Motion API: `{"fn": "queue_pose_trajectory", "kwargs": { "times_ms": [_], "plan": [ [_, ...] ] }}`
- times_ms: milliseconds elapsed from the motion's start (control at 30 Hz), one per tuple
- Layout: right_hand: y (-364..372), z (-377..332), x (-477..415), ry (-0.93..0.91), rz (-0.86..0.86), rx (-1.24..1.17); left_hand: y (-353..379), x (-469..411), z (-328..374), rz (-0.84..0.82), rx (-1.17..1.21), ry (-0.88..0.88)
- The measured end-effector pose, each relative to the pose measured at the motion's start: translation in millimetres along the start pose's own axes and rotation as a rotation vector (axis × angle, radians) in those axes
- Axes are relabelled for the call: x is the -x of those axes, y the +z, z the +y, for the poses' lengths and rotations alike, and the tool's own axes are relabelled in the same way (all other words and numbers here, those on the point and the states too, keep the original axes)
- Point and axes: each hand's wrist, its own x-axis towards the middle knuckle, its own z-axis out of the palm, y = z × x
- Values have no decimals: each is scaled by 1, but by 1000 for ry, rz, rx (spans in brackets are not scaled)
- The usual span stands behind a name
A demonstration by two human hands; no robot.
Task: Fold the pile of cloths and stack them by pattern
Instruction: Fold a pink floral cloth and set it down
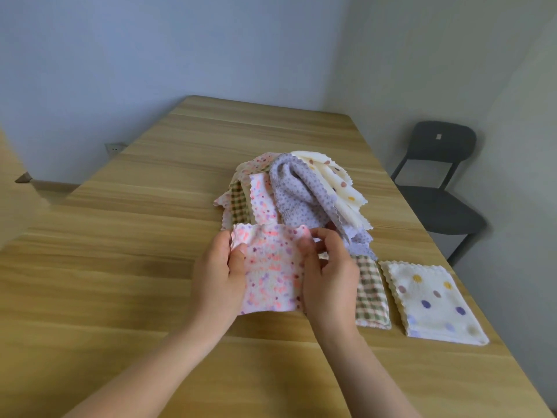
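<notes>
Person at the wooden table (120,236), both hands at the near middle holding 1 pink speckled cloth (271,267). It is folded to a small rectangle with the wavy edge on top. Left hand (217,273) grips the cloth's left edge, with the thumb on the top face near the upper corner and the other fingers tucked behind, hidden. Right hand (331,276) grips the right edge, with the thumb pressed on the face and the index finger curled over the upper right corner, pinching it. The rest of its fingers are curled behind. Cannot tell whether the cloth's lower edge rests on the table or sits just above it.

Unfolded pile (289,203) lies just behind the held cloth, toward the far side. In it:
- a purple dotted cloth (304,191) is draped on top
- a cream spotted cloth (337,182) is on the right
- a green plaid cloth (238,203) is on the left
- another pink speckled piece (263,200) lies between the green plaid and the purple

2 folded cloths lie flat to the right of the hands. The folded plaid cloth (370,294) is just beside the right hand and partly hidden by it. The folded cream polka-dot cloth (431,303) is next to it, close to the table's right edge. The 2 lie side by side with a thin gap, not stacked.

Dark chair (440,188) stands past the table's right side by the wall. Wall socket (114,147) is low on the back wall at the left.
</notes>
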Motion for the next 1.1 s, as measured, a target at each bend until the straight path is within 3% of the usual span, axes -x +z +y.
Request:
{"fn": "queue_pose_trajectory", "kwargs": {
  "times_ms": [133, 267, 433, 533, 633, 867, 1000, 1100],
  "plan": [
    [20, 17, 0, -31, -150, 240, 2, -4, -28, -97, -154, -93],
    [32, 25, 1, -80, -180, 380, 4, -7, -33, -153, -221, -101],
    [33, 25, 1, -74, -255, 456, 0, -10, -30, -179, -543, 125],
    [27, 19, 5, -198, -211, 532, -1, -7, -30, -169, -500, 302],
    [25, 18, 8, -348, -164, 539, 0, -3, -31, -305, -436, 332],
    [32, 52, 15, -441, -280, 634, -3, 2, -51, -718, -783, 270],
    [31, 51, 15, -482, -281, 664, -10, -6, -51, -825, -827, 264],
    [26, 45, 10, -469, -285, 611, -14, -12, -46, -815, -715, 245]
  ]
}}
